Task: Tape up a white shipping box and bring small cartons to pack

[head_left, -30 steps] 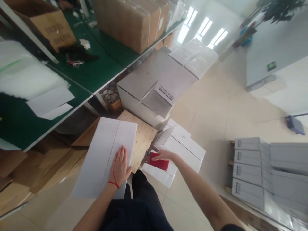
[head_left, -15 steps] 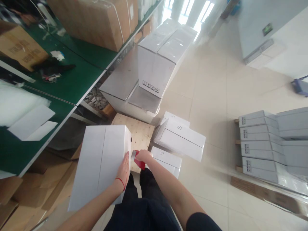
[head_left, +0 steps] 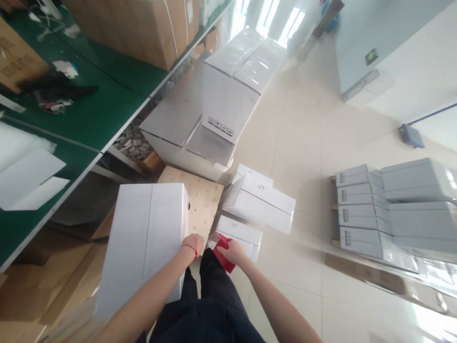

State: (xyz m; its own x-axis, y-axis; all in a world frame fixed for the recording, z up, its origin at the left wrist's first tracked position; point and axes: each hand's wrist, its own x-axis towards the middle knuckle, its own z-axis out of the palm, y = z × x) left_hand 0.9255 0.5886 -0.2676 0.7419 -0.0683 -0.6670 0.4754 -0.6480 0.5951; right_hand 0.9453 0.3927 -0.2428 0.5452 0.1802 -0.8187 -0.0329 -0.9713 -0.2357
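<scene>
A large white carton (head_left: 148, 228) stands on a wooden board (head_left: 194, 200), its lid seam facing up. My left hand (head_left: 193, 243), with a red string at its wrist, is at the carton's right side, fingers curled in; what they hold, if anything, is hidden. My right hand (head_left: 233, 250) grips a red tape dispenser (head_left: 224, 259), its pale front end pointing at my left hand. The dispenser is held above my legs, apart from the carton. Just beyond it lies a white box marked 317 (head_left: 239, 231).
More white boxes, one marked 169 (head_left: 264, 195), lie on the floor ahead. A tall white carton (head_left: 228, 102) sits on grey-topped boxes (head_left: 174, 116). At left runs a green worktable (head_left: 107, 95) with a brown carton (head_left: 132, 28). Stacked white boxes (head_left: 360, 214) stand at right.
My right hand has drawn the tape dispenser right, away from the carton. My left hand, earlier flat against the carton's side, has slid along and curled up. The view has shifted slightly.
</scene>
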